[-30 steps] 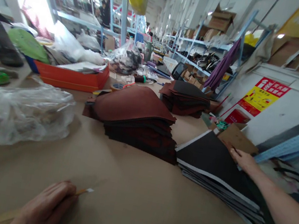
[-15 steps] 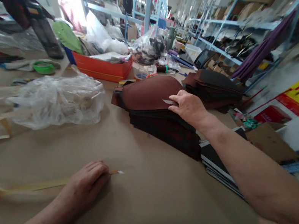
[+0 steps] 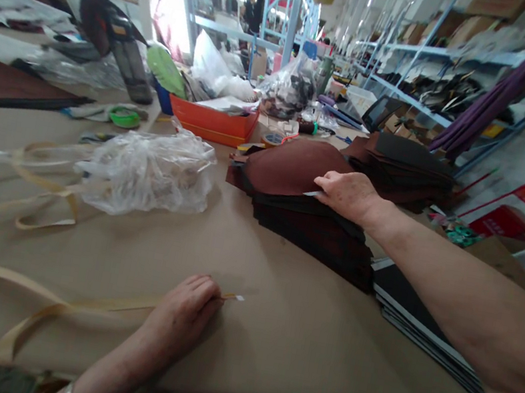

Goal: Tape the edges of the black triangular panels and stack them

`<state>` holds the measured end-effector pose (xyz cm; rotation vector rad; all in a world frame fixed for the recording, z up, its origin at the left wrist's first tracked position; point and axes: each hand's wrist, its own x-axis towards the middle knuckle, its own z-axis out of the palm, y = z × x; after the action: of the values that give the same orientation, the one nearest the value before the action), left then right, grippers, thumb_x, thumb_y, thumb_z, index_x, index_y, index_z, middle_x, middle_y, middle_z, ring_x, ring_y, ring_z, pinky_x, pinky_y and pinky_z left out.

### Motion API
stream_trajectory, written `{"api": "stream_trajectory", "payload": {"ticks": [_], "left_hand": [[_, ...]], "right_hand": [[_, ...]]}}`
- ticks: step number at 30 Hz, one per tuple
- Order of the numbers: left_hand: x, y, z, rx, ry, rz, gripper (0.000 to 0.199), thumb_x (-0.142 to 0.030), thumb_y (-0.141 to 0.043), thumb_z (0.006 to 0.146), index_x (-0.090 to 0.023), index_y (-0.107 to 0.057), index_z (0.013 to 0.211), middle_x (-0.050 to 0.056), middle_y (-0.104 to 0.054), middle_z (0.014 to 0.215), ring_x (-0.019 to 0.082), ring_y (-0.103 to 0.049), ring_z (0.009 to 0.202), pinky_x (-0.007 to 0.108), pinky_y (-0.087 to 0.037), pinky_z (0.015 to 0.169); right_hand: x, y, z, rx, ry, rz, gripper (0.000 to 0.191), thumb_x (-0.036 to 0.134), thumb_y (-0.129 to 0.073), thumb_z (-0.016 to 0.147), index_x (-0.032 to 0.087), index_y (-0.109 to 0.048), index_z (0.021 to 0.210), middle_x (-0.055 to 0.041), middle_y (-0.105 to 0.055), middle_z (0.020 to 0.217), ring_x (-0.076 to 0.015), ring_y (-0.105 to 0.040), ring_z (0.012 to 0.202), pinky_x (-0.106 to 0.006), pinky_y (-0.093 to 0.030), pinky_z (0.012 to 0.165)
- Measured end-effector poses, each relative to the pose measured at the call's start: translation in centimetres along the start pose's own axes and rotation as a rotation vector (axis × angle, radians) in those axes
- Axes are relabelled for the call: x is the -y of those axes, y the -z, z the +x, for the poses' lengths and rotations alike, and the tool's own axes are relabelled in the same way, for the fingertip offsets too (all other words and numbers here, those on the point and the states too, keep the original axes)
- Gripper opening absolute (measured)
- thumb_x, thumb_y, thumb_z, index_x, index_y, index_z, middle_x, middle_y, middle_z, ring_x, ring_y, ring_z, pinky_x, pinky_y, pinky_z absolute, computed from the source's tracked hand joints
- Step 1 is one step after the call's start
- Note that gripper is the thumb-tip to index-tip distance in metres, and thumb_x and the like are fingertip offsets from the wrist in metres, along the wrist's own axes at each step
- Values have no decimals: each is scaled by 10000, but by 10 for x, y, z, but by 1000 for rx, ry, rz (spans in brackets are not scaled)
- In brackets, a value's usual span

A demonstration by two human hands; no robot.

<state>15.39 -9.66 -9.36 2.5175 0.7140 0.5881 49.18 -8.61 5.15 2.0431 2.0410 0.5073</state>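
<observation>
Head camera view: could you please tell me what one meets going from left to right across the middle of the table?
Clear plastic bag → stack of brown leather pieces → right hand → stack of black sheets

My right hand (image 3: 348, 196) has moved from the black sheets (image 3: 426, 334) onto the brown leather stack (image 3: 292, 168), and more tan strip (image 3: 70, 305) now trails left of my left hand (image 3: 183, 315).

Ahead of my left grip (image 3: 183, 315), room runs across the paper-covered surface (image 3: 281, 349) to the leather stack (image 3: 311, 222); the crumpled plastic bag (image 3: 149, 173) blocks up-left, my right forearm (image 3: 440, 282) blocks right.
</observation>
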Motion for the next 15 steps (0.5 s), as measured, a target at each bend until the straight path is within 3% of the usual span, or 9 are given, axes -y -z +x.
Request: {"api": "stream_trajectory", "payload": {"ticks": [4, 8, 11, 15], "left_hand": [[-2, 1, 0, -2, 4, -1, 223, -210, -379, 909, -191, -473, 708, 33, -548, 719, 181, -517, 727, 316, -443, 671], [-4, 3, 0, -12, 5, -14, 224, -209, -385, 904, -191, -471, 697, 39, -559, 724, 181, -518, 726, 314, -443, 667], [-5, 3, 0, -28, 13, -30, 228, -214, -386, 900, -191, -473, 691, 37, -561, 721, 178, -515, 726, 310, -438, 669], [-4, 1, -2, -62, 44, -63, 219, -241, -405, 887, -193, -490, 691, 28, -566, 713, 169, -519, 709, 291, -428, 652]], "right_hand": [[-2, 0, 1, -15, -40, 58, 275, 308, -460, 893, 210, -656, 1058, -71, -674, 1043, -219, -630, 899, -293, -404, 694], [-16, 8, -2, -110, -231, 70, 348, 286, -360, 945, 175, -640, 1119, -102, -690, 995, -223, -641, 879, -308, -415, 701], [-43, 28, -15, -284, -402, 114, 364, 306, -379, 948, 115, -648, 1102, -137, -685, 983, -229, -634, 906, -309, -409, 723], [-86, 70, -59, -450, -515, 120, 302, 302, -457, 923, 93, -674, 948, -129, -682, 832, -210, -626, 813, -316, -422, 703]]}}
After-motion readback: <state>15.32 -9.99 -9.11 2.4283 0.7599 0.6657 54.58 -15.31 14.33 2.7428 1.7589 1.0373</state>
